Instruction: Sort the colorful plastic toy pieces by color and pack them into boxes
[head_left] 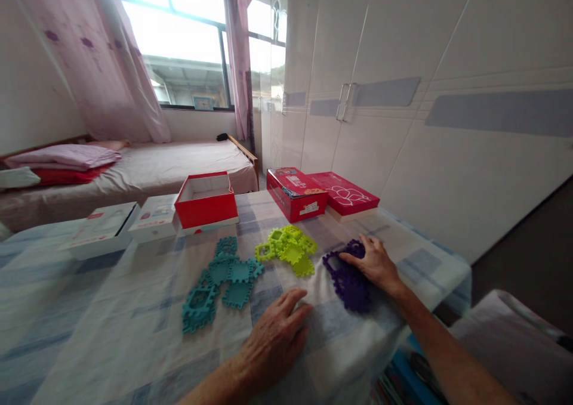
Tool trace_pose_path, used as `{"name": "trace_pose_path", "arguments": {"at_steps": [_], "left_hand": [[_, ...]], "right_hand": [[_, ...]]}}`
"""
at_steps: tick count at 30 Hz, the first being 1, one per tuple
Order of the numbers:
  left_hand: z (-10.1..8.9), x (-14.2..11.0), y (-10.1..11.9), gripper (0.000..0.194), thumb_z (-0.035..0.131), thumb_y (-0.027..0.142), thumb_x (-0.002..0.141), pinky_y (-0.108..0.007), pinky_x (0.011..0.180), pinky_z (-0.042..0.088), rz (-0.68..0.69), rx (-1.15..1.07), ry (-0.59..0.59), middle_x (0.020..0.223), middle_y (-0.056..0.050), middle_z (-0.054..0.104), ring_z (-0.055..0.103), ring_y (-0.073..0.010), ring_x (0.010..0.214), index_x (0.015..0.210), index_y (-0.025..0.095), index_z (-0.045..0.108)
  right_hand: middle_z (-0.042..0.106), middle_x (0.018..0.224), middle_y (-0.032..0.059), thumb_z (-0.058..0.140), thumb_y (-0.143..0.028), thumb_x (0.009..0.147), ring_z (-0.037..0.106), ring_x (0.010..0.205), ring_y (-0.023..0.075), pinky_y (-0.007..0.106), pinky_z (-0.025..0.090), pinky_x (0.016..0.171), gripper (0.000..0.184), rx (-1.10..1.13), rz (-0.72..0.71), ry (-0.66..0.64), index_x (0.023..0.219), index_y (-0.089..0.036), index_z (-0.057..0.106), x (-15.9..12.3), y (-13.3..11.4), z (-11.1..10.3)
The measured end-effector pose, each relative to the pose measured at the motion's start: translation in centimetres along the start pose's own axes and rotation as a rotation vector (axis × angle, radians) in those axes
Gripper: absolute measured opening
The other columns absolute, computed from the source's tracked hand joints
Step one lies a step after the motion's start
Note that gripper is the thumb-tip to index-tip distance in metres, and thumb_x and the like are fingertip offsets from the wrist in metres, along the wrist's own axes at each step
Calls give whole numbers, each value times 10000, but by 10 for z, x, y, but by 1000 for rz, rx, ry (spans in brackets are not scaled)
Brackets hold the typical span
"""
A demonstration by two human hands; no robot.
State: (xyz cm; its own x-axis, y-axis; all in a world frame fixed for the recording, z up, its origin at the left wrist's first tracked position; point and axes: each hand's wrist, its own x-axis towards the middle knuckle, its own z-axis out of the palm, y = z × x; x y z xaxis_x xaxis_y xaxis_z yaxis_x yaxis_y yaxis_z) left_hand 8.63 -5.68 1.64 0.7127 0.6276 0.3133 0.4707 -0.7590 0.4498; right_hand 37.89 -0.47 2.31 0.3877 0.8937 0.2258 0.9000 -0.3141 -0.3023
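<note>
On the cloth-covered table [129,309] lie three groups of flat puzzle pieces with toothed edges. My right hand [376,265] is at the purple puzzle pieces [351,286], its thumb over their top and its fingers round the far edge. In the middle sits a heap of lime-green puzzle pieces [290,250]. Teal puzzle pieces [224,280] spread out to the left, some overlapping. My left hand [277,336] rests on the cloth in front of the green heap, fingers loosely extended and holding nothing.
Behind the pieces stand an open red box [206,209], a closed red box [295,195] and a flat crimson box [347,193]. Two white boxes, one [154,217] beside the other [105,229], are at the left. A bed [188,160] and wardrobe [380,47] lie beyond.
</note>
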Motion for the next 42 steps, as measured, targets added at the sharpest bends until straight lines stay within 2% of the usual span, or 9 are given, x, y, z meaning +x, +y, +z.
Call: {"name": "trace_pose_path", "arguments": {"at_steps": [4,10,14,17,21,24,27,32,42], "left_hand": [[-1,1,-2,355,470,128,814,-352,1065,363,0,-14,1,1346,-56,462,409,-192,1261,1143,242,541],[0,-2,4,321,515,112,778,-304,1058,362,7,-4,23,1324,-47,484,427,-174,1243,1069,231,578],[-26,11,-8,302,543,180,790,-316,1029,394,-19,118,105,1311,-46,498,465,-181,1205,1083,243,577],[-73,33,-49,326,515,206,810,-370,1003,416,-122,327,258,1311,-82,499,478,-223,1192,1132,218,563],[-138,58,-131,450,501,188,803,-409,1081,296,-421,668,404,1376,-157,426,335,-287,1312,1245,107,486],[-163,65,-177,481,518,198,790,-447,1058,294,-521,748,363,1354,-184,450,343,-317,1303,1255,86,470],[-171,70,-200,367,526,161,762,-466,1001,331,-540,754,335,1154,-155,602,510,-307,1150,1126,140,562],[-171,79,-200,204,501,139,755,-365,859,416,-508,717,282,944,-101,648,596,-247,947,928,165,605],[-127,100,-143,195,505,165,787,-334,858,396,-327,633,246,954,-60,621,553,-219,959,965,191,581]], "right_hand": [[532,1119,170,484,-772,638,521,1078,325,403,433,849,900,-9,9,-69,1291,-153,460,8,-6,-2],[580,1077,144,542,-672,651,580,981,275,363,450,832,727,150,41,95,1156,-150,531,17,-1,-3],[620,1048,162,560,-669,616,596,945,298,394,454,826,742,289,106,71,1115,-121,541,24,7,1],[641,1006,152,576,-685,595,618,890,284,380,473,787,754,448,198,23,1089,-115,546,29,13,5],[646,1011,147,596,-693,575,623,888,286,380,482,769,788,537,239,33,1109,-117,537,30,18,8],[644,1012,149,592,-699,567,623,880,294,396,479,777,808,516,254,41,1122,-115,530,28,16,7],[642,1012,147,582,-708,564,626,870,296,399,478,779,811,524,258,40,1118,-119,525,25,12,4],[629,1046,150,566,-732,557,622,882,303,405,477,780,837,520,291,17,1141,-136,502,22,8,1],[637,950,121,605,-698,559,622,828,282,403,485,762,774,531,317,120,1083,-134,524,23,13,6]]}}
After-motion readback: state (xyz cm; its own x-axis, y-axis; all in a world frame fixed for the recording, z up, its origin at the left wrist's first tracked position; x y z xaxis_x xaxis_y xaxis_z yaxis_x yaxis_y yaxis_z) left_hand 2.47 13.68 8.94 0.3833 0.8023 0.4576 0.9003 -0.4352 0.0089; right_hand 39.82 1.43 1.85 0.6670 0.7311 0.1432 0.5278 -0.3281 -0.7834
